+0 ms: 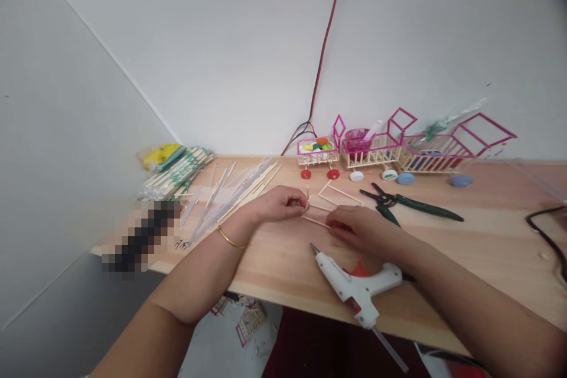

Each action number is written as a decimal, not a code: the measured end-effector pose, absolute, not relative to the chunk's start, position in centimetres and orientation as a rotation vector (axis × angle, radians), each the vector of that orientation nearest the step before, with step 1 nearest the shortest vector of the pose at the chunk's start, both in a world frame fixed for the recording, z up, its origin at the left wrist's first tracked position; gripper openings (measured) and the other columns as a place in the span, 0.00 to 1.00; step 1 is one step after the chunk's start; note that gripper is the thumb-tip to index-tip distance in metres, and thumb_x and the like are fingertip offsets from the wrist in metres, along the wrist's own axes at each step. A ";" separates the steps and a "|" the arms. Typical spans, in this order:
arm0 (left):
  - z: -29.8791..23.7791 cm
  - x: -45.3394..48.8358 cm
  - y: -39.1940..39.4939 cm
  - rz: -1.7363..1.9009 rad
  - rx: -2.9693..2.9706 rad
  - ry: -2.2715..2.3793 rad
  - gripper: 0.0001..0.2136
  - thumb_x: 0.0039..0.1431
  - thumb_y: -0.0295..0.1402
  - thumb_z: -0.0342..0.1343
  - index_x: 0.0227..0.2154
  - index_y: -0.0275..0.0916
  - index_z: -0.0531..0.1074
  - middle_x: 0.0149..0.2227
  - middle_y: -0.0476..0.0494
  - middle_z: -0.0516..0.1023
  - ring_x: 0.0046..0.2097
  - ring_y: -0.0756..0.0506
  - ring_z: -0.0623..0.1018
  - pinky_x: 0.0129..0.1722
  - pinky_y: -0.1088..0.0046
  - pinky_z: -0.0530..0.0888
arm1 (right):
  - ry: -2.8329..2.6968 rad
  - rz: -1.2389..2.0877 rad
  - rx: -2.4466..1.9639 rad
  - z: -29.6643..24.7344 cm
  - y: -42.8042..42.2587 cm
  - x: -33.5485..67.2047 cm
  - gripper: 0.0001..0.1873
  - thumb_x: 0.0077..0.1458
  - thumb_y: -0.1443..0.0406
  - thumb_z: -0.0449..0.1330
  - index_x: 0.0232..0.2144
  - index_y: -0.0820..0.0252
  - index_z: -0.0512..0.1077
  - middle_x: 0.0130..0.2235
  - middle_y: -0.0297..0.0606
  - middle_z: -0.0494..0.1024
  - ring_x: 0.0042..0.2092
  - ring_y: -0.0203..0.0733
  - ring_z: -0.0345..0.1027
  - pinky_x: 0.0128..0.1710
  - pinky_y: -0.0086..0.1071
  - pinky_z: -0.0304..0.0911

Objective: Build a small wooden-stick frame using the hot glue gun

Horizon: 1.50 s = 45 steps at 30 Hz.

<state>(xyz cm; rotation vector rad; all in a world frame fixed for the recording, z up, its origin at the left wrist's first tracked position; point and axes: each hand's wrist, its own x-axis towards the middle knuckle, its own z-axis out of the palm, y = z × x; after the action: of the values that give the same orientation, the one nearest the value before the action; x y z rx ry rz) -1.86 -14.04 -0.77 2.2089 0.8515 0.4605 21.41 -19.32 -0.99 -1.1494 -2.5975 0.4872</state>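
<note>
My left hand is closed, its fingertips pinching the left end of a small frame of thin wooden sticks. A short stick stands up at that end. My right hand is closed round the frame's other end, which its fingers hide. Just behind lies an angled piece of joined wooden sticks. A white hot glue gun with a red trigger lies below my right hand, a clear glue stick protruding from its back. Dark green-handled wire cutters rest behind my right hand.
Several stick carts with pink trim and bottle-cap wheels, such as this small cart, line the wall. Clear glue sticks and loose wooden sticks spread at left, beside a bag of sticks. A black cable lies at right.
</note>
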 end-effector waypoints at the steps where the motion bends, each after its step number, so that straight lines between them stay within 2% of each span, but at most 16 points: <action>1: -0.8 -1.8 -14.1 0.464 2.188 0.862 0.07 0.51 0.31 0.51 0.30 0.34 0.71 0.26 0.49 0.70 0.27 0.54 0.65 0.26 0.81 0.60 | -2.597 0.489 -1.146 -1.0 -19.3 21.4 0.09 0.55 0.65 0.50 0.32 0.59 0.70 0.32 0.38 0.72 0.33 0.39 0.64 0.32 0.30 0.56; 9: -0.2 -1.8 -14.5 0.467 2.121 0.878 0.06 0.48 0.31 0.52 0.27 0.33 0.71 0.21 0.53 0.65 0.24 0.56 0.61 0.23 0.81 0.57 | -2.587 0.492 -1.126 -1.3 -19.1 21.5 0.09 0.55 0.65 0.51 0.33 0.58 0.71 0.32 0.37 0.73 0.34 0.38 0.64 0.33 0.30 0.56; 18: 0.1 -1.8 -14.5 0.388 2.125 0.935 0.08 0.48 0.30 0.51 0.29 0.33 0.72 0.24 0.51 0.70 0.25 0.55 0.64 0.24 0.82 0.58 | -2.598 0.492 -1.143 -1.3 -19.1 21.5 0.10 0.55 0.64 0.51 0.33 0.59 0.71 0.31 0.38 0.72 0.33 0.39 0.63 0.32 0.30 0.55; 37: 0.5 -1.7 -14.9 0.443 2.340 0.897 0.06 0.48 0.27 0.50 0.25 0.33 0.71 0.19 0.55 0.59 0.23 0.56 0.58 0.22 0.81 0.54 | -2.624 0.473 -1.136 -1.4 -19.0 21.5 0.11 0.57 0.64 0.49 0.33 0.58 0.71 0.32 0.39 0.72 0.34 0.40 0.64 0.34 0.31 0.56; 45: 0.4 -1.7 -14.9 0.439 2.360 0.885 0.06 0.48 0.27 0.49 0.25 0.33 0.71 0.20 0.54 0.61 0.24 0.56 0.59 0.23 0.81 0.54 | -2.626 0.459 -1.129 -1.5 -19.0 21.5 0.10 0.57 0.64 0.49 0.32 0.58 0.70 0.32 0.39 0.72 0.34 0.39 0.64 0.33 0.31 0.56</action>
<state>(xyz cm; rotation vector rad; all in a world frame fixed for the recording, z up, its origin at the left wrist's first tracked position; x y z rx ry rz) -1.67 -14.90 0.40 2.3600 0.8852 0.4393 21.50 -19.04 -1.51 -1.1290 -2.6262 0.4586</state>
